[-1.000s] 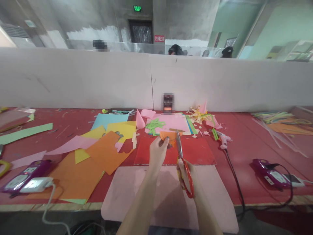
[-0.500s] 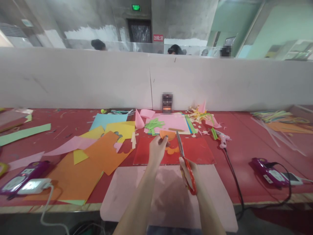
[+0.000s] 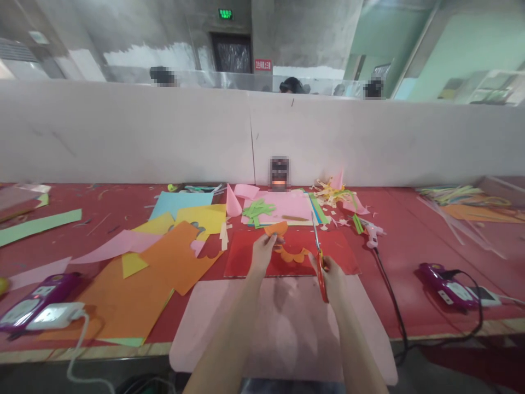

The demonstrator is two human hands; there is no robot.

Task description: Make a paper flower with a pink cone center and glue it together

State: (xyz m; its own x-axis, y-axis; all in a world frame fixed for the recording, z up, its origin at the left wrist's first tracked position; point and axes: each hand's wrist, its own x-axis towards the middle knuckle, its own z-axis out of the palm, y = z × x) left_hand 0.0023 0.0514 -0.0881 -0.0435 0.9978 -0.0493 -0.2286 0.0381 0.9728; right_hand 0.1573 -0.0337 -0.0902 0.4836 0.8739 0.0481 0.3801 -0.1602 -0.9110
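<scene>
My left hand (image 3: 262, 251) pinches a small orange paper cutout (image 3: 276, 228) above a red sheet (image 3: 336, 257). A scalloped orange offcut (image 3: 292, 254) lies on that red sheet just right of the hand. My right hand (image 3: 330, 273) grips red-handled scissors (image 3: 319, 257), their blades pointing away from me, a short way right of the cutout. Both hands hover over the far edge of a pale pink board (image 3: 283, 328) that lies in front of me.
Orange, yellow, pink and blue paper sheets (image 3: 164, 257) litter the red table at left. A glue gun (image 3: 372, 235) with a black cord lies at right. Purple power strips sit at left (image 3: 36, 298) and right (image 3: 445, 282). A grey partition (image 3: 164, 137) backs the table.
The scissors have swung away to the right of the cutout. A scalloped orange strip has dropped onto the red sheet. My left hand keeps the small orange piece.
</scene>
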